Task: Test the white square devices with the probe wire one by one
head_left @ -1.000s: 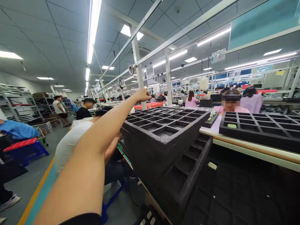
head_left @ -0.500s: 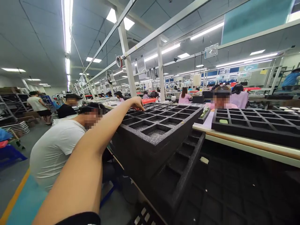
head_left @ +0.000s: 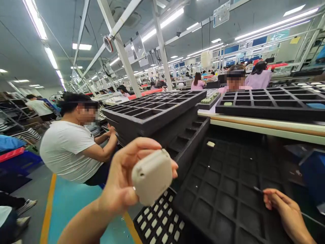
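My left hand (head_left: 124,176) is closed around a beige plastic case (head_left: 153,178) with rounded corners and a small hole near one edge. It is held up in front of the stacked black foam trays (head_left: 149,112). On the right, my right hand (head_left: 281,206) pinches a thin tool with a slim pointed tip (head_left: 257,189); most of it is hidden by the fingers. That hand is above a large black compartment tray (head_left: 218,189), which has a small pale piece (head_left: 210,144) near its far left corner.
Below, a black tray (head_left: 138,211) carries several pale pieces. A light-topped workbench (head_left: 254,125) runs along the right, bearing another divided black tray (head_left: 269,110). A co-worker in a white shirt (head_left: 71,149) sits close on the left. A thin cable (head_left: 313,220) passes by my right wrist.
My left hand has come back from the top tray and now holds the beige case close to me. My right hand has come into view with the thin tool. The view has tilted down.
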The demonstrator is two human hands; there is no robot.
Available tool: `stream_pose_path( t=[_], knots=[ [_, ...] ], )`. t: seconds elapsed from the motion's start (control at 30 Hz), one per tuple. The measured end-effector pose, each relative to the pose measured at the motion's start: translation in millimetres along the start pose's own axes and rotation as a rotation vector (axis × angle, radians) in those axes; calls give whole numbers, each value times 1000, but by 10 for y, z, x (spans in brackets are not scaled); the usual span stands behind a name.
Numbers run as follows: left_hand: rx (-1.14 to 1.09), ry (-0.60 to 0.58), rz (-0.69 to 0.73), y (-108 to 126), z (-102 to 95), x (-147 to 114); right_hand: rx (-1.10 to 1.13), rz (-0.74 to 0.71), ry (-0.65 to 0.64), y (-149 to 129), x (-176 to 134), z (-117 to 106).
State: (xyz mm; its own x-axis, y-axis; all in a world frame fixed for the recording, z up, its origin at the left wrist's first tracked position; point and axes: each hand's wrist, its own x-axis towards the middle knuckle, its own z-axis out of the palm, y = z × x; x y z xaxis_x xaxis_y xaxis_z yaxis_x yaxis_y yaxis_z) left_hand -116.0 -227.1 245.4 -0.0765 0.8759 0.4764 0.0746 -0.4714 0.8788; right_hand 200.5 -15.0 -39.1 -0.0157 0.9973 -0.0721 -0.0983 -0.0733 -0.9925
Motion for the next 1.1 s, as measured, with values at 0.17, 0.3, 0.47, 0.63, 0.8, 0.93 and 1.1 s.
stream_pose_path(
  t=[0.17, 0.3, 0.47, 0.63, 0.8, 0.93, 1.1],
  knots=[
    [-496, -240, -186, -686, 645, -4, 84, -10, -43, -153, -75, 46],
    [-535, -235, -263, -1650, 1190, 306, 209, -31, -34, -191, -123, 59],
    [-375, -174, -419, -2865, 1524, 645, 219, -91, -84, -214, -122, 69],
    [-379, -254, -493, -3302, 1482, 726, 199, -158, -139, -183, -143, 53],
    [-235, -504, -453, -3274, 1446, 661, 192, -237, -211, -159, -189, 14],
    [-159, -626, -417, -3260, 1465, 639, 168, -276, -241, -161, -204, -14],
    [-112, -642, -350, -3235, 1462, 620, 149, -330, -217, -165, -221, -19]
  ],
)
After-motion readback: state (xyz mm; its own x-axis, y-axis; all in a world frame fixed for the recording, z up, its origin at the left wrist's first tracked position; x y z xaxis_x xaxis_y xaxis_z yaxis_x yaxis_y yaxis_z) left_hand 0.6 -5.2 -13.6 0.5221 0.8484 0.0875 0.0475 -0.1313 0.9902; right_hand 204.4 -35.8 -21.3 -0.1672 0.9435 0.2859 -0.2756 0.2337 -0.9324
